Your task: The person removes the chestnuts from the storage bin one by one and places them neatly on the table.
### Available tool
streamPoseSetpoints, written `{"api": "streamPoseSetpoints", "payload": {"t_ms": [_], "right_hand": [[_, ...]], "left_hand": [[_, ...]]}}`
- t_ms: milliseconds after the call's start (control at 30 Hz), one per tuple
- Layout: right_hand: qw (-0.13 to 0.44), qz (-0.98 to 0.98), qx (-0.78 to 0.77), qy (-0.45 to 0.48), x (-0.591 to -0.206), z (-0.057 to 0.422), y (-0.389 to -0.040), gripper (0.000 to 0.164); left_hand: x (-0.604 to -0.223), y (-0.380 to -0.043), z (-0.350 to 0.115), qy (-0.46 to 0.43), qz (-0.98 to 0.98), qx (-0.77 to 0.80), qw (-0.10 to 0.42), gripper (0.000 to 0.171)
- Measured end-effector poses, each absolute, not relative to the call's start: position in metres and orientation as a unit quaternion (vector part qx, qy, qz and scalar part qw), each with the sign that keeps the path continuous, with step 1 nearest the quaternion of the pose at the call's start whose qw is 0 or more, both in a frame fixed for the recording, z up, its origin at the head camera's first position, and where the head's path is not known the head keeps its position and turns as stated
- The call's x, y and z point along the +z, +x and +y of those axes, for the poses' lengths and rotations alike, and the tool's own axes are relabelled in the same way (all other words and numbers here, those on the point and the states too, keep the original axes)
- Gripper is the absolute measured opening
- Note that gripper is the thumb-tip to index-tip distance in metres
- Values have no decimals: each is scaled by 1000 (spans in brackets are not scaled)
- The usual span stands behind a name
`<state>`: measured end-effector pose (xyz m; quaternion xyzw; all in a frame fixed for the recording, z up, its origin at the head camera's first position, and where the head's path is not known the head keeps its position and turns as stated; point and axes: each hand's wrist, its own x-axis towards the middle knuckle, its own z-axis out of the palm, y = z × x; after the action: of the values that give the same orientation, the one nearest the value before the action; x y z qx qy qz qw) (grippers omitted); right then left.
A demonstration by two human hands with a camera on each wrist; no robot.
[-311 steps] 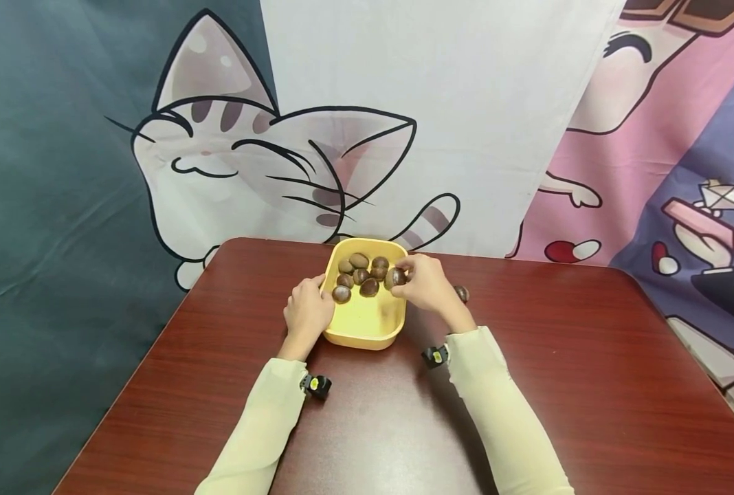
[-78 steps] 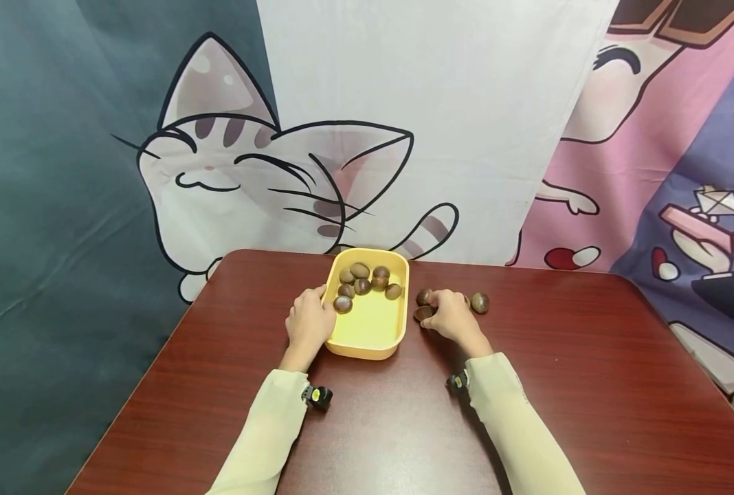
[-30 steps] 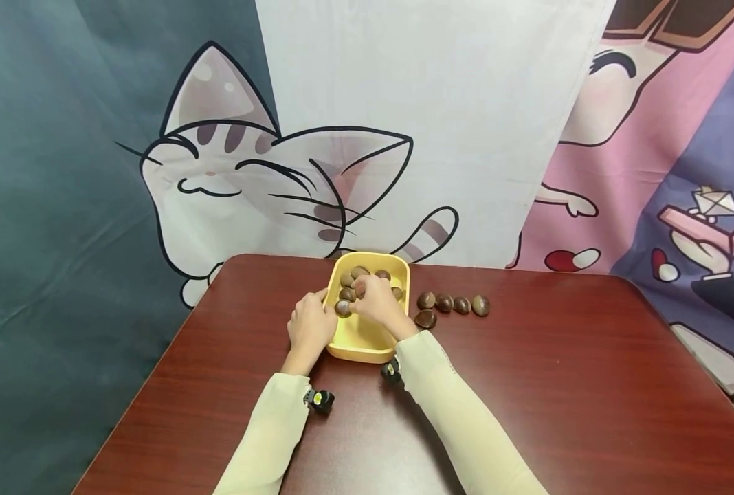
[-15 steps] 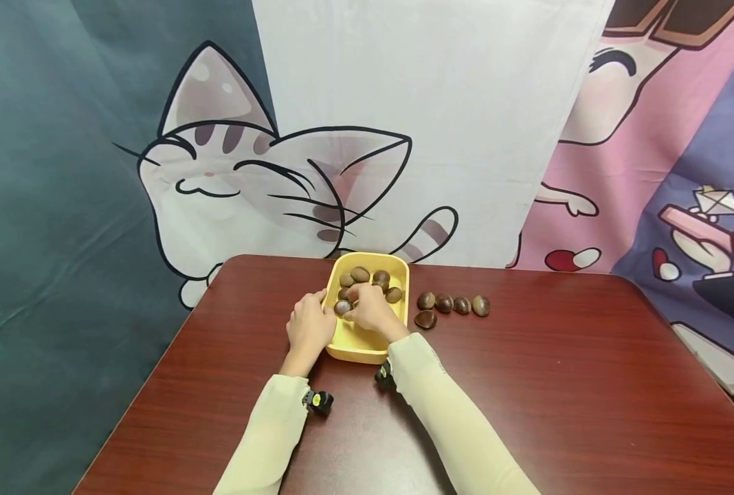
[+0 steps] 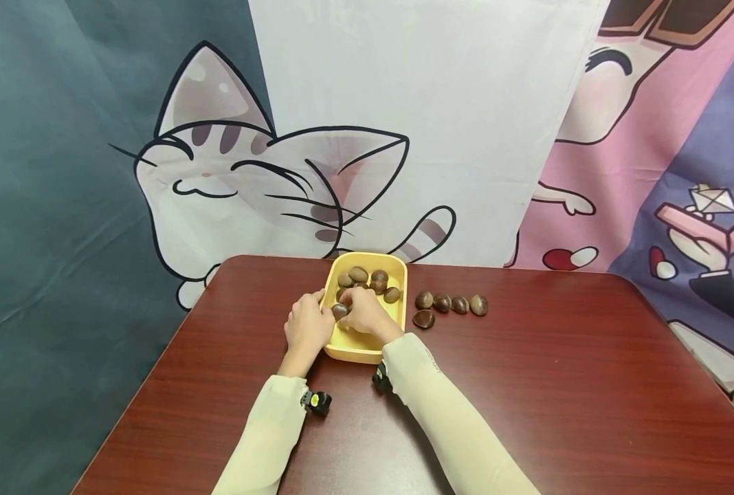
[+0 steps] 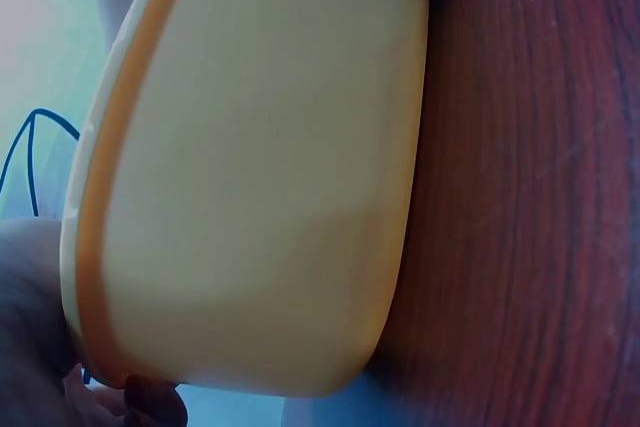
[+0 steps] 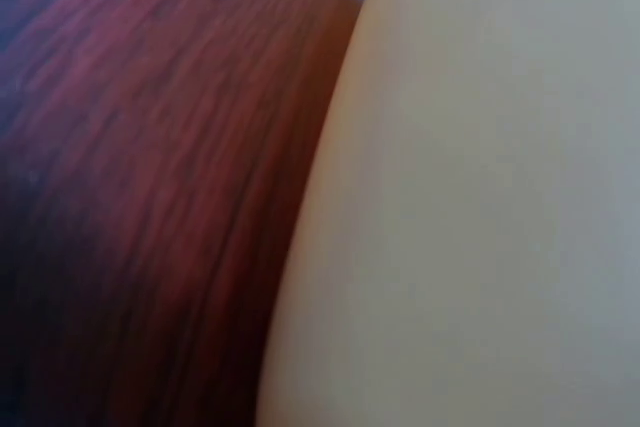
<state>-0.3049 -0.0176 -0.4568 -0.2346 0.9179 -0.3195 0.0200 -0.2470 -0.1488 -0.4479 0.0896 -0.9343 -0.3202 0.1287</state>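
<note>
In the head view a yellow plastic box point(image 5: 357, 355) stands near the far edge of the table, with several brown chestnuts point(image 5: 358, 274) gathered mostly at its far end. My left hand point(image 5: 307, 326) grips the box's left rim; in the left wrist view its fingers point(image 6: 35, 297) bend over that rim. Reaching into the box from the right, my right hand point(image 5: 370, 315) pinches a chestnut point(image 5: 339, 312) at the left side, its fingertips partly hidden. The right wrist view shows just the outer wall of the box point(image 7: 480, 197), not the hand.
Right of the box, several chestnuts lie in a row point(image 5: 442, 302) on the dark red wooden table point(image 5: 559, 385), with a single chestnut point(image 5: 424, 319) in front of them. A printed cloth point(image 5: 466, 103) hangs behind the table's far edge.
Several chestnuts have come onto the table right of the box since the earliest frame. My right hand has returned into the box and shifted left to a chestnut, which has tipped slightly. Left hand stays.
</note>
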Motion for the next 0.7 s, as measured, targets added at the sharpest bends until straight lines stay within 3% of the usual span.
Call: {"api": "streamPoseSetpoints", "payload": {"t_ms": [700], "right_hand": [[13,918,-325,-228,-451,-11,-301,17]], "left_hand": [[-445,-244,-148,90,-935,-317,132,43]]}}
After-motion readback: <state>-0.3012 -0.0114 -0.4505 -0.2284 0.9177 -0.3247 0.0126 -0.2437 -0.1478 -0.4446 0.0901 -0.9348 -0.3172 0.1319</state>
